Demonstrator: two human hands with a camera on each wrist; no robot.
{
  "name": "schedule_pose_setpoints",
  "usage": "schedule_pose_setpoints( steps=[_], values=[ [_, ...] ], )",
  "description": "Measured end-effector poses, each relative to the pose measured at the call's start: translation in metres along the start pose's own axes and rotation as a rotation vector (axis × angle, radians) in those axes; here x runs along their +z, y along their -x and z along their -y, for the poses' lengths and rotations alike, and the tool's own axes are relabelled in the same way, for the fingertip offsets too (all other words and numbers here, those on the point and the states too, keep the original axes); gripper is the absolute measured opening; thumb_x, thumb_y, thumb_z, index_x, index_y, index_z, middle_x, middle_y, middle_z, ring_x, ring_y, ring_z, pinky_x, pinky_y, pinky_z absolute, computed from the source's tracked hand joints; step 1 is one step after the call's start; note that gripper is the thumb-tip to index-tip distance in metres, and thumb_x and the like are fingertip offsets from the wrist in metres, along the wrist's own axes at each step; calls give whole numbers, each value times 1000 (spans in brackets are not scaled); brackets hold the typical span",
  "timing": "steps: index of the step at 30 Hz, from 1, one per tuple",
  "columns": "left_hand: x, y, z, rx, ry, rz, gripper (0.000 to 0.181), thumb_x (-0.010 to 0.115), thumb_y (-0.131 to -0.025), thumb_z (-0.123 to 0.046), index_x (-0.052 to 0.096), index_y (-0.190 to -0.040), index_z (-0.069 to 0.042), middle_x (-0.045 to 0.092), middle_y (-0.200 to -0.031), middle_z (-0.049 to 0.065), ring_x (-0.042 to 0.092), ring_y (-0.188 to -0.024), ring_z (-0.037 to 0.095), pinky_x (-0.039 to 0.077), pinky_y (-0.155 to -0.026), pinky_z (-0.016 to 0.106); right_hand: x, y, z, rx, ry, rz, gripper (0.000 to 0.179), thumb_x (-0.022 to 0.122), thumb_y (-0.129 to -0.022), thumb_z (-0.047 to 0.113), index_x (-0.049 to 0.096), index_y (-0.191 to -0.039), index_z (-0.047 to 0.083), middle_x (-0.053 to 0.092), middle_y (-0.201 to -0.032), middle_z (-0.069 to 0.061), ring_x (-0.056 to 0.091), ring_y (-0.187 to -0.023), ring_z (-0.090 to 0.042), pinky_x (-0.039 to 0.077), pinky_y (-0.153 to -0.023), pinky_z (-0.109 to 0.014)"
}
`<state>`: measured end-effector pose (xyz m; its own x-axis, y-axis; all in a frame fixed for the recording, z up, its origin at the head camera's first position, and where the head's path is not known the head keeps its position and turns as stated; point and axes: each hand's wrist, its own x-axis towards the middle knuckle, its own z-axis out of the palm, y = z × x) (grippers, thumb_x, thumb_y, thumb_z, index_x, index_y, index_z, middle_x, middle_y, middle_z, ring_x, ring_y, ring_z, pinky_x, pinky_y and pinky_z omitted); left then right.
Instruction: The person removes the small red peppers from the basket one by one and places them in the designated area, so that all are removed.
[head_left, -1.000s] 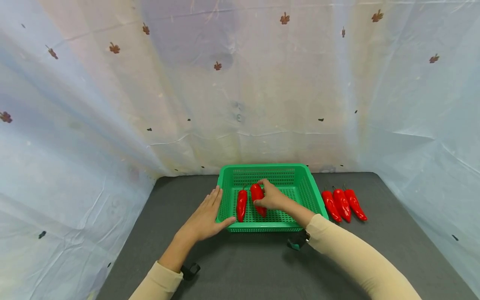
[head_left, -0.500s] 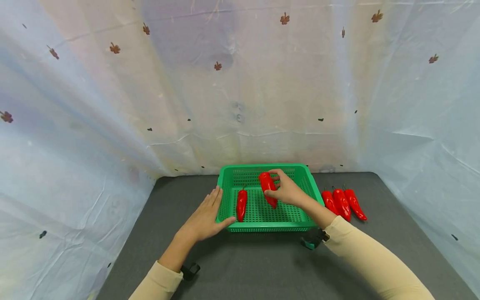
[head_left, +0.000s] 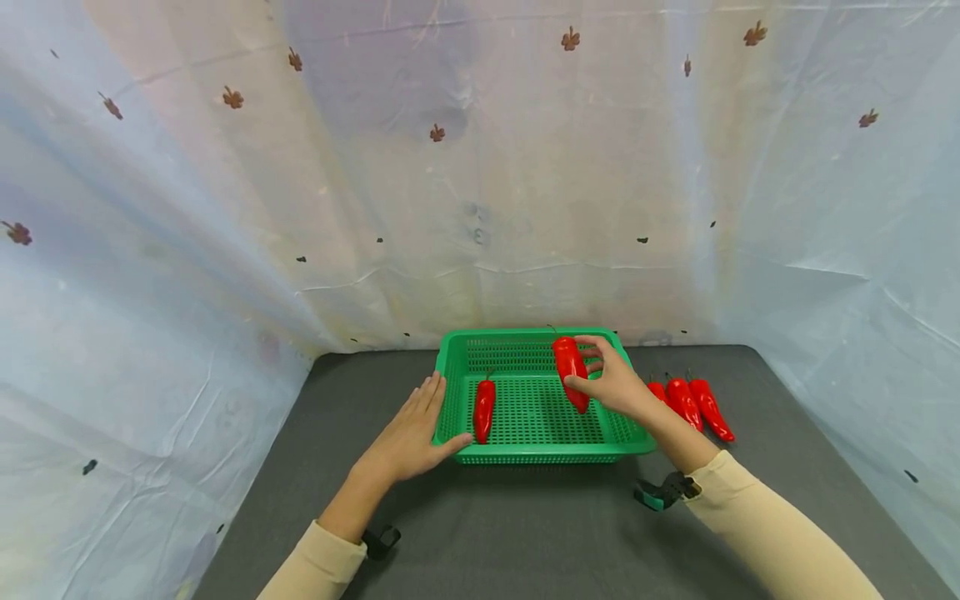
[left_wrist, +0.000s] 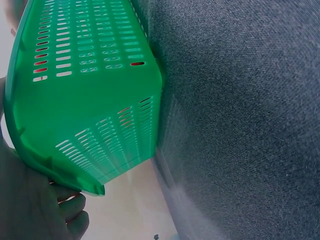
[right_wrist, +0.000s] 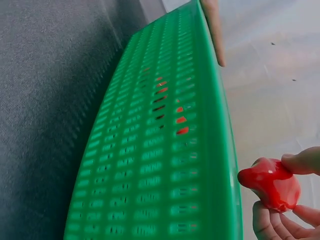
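Note:
A red chili pepper [head_left: 570, 372] is pinched between the thumb and fingers of my right hand [head_left: 611, 382], above the right part of the green basket [head_left: 540, 454]. In the right wrist view the held pepper [right_wrist: 275, 184] shows beyond the basket's rim. My left hand [head_left: 408, 433] rests on the basket's left front corner with fingers straight and thumb along the front rim. Another red chili pepper [head_left: 484, 411] lies inside the basket at the left. In the left wrist view, part of my left hand [left_wrist: 35, 205] touches the rim of the basket [left_wrist: 95, 110].
Right of the basket, several red peppers [head_left: 684, 404] lie side by side on the dark grey table [head_left: 525, 533]; my right forearm partly covers them. A plastic sheet [head_left: 480, 208] hangs behind and around the table.
My right hand has lifted the pepper off the basket floor and carried it to the right. The left hand, the basket and the other peppers have stayed in place.

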<state>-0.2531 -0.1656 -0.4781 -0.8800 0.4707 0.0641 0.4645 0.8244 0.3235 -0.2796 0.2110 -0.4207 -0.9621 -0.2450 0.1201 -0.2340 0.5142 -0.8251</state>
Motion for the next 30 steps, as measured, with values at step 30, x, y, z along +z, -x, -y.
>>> schedule_pose_setpoints(
  steps=[30],
  values=[
    [0,-2,0,-10,-11,8,114,48,-101,-79,3,-172,-2,-3,-180,15,3,-167,31,8,-135,50,-94,51,-50,107,57,-257,81,72,-106,31,28,-169,5,39,-165,-30,48,-132,-47,50,-76,-13]
  ],
)
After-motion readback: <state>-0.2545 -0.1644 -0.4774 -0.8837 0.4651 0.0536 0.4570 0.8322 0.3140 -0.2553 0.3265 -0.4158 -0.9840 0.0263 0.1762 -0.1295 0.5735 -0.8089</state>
